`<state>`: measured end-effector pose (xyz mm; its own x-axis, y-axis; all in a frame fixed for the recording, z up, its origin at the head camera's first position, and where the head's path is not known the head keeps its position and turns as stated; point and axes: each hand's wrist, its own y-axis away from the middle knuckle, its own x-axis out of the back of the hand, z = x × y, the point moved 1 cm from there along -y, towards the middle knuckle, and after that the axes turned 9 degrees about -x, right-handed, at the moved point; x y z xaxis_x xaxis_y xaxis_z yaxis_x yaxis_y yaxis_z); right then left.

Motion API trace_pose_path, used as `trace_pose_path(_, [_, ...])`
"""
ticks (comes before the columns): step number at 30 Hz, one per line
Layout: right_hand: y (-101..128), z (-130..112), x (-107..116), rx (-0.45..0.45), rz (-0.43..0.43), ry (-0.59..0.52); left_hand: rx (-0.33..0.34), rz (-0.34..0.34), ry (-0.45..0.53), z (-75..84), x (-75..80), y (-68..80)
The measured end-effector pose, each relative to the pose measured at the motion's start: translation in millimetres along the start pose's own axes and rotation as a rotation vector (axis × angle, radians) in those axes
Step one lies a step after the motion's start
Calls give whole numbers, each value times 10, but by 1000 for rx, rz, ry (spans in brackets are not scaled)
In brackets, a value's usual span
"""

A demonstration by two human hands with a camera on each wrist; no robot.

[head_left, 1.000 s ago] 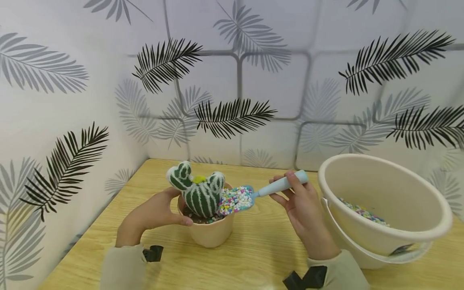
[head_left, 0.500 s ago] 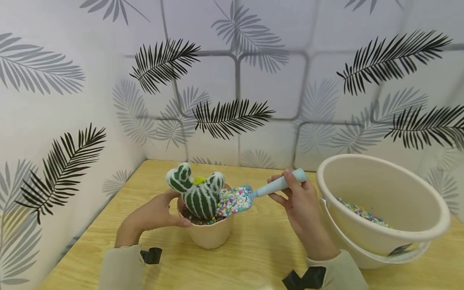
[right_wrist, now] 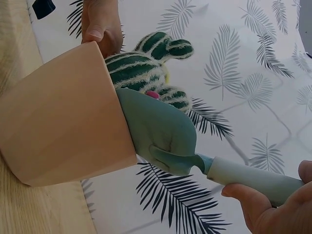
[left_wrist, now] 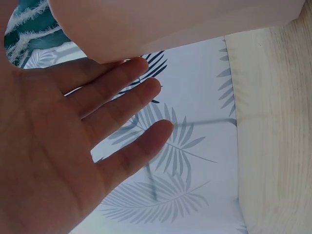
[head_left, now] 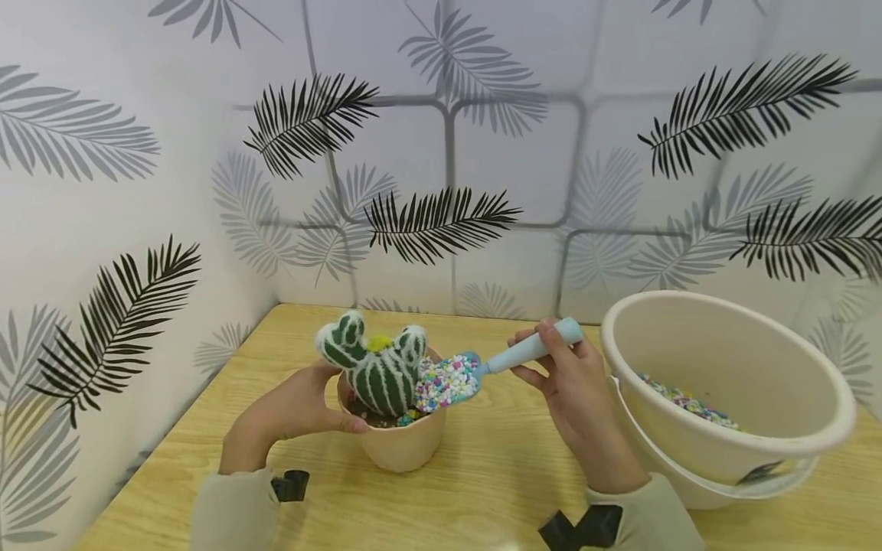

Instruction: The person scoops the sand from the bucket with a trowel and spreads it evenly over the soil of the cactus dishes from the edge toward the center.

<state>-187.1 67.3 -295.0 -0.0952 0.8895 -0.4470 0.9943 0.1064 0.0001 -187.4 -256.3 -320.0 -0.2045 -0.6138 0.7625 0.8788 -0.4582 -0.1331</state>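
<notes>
A plush green-and-white cactus (head_left: 375, 367) stands in a beige pot (head_left: 403, 444) on the wooden table (head_left: 482, 490). My left hand (head_left: 324, 398) holds the pot at its left rim, thumb on the near edge. In the left wrist view the left hand's (left_wrist: 97, 136) fingers reach under the pot (left_wrist: 170, 24). My right hand (head_left: 551, 360) grips the handle of a light blue scoop (head_left: 482, 371). The scoop blade is heaped with coloured pebbles (head_left: 444, 380) and rests over the pot's right rim against the cactus. The right wrist view shows the scoop (right_wrist: 161, 131) from below at the pot (right_wrist: 63, 117).
A large cream bucket (head_left: 689, 344) sits tilted at the right, with coloured pebbles (head_left: 689, 404) in its bottom. Leaf-patterned walls close the table at the back and left. Bare wood lies in front of the pot.
The scoop stays at the pot's rim, tipped slightly. A few more pebbles lie in the pot under the blade. Both hands have barely moved.
</notes>
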Motion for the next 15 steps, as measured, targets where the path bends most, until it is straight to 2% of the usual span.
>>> trace_pose_path(3, [-11,-6,-6,16,-6,-4,-15,7,-15,17,4,-1])
trace_pose_path(8, [-25,13,-21,2,-9,20,-36,-5,43,1,0,-4])
trace_pose_path(11, [-29,24,-32,-15,-2,46,-32,-20,80,-23,-12,-2])
trace_pose_path(15, [-36,4,-38,-2,7,56,-27,-17,74,-28,-20,1])
